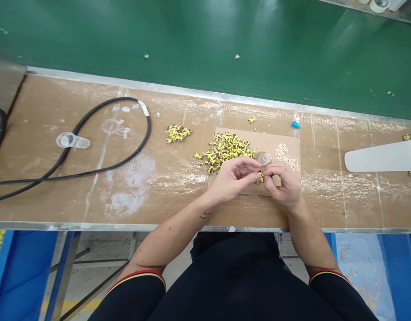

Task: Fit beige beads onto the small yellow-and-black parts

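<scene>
Right of centre, the left hand (230,180) and right hand (284,183) pinch a yellow figure (260,177), apparently mid-adjustment; the next move seems to need steady control.

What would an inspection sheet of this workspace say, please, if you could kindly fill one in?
Surface: brown cardboard-covered bench, glossy patches, whitish smears at left.
Job's things: small yellow-and-dark figures heaped on a flat brown cardboard sheet, some spilling off its left side; tiny pale pieces at its right; clear rounded object between.
Clutter: two clear spoon-shaped pieces, small blue tapered piece, long white object at right.
Hands: left hand and right hand hold one figure between their fingertips.
Cables: black cable looped at left.
Surroundings: smooth green surface beyond; blue bins below.
</scene>
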Tool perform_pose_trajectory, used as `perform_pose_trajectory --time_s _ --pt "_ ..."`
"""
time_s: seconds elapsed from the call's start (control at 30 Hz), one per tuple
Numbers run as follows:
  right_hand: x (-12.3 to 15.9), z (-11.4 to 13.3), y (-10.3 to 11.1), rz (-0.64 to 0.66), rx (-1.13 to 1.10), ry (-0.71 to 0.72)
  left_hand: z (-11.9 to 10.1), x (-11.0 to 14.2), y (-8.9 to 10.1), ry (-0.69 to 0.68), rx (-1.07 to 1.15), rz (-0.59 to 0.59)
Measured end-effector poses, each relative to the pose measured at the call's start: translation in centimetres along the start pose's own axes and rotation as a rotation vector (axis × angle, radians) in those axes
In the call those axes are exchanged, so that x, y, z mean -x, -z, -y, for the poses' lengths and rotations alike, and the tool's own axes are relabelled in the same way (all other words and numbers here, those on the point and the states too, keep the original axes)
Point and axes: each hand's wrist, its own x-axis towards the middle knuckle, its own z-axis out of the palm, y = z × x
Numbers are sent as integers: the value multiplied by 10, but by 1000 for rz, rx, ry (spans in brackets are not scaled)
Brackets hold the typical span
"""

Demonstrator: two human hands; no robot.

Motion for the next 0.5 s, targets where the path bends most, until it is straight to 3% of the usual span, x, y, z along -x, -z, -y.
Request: perform_pose_trajectory --time_s 0.5 --pt "2 5 2 55 -90 -173 -1 8 -6 -254 -426 -104"
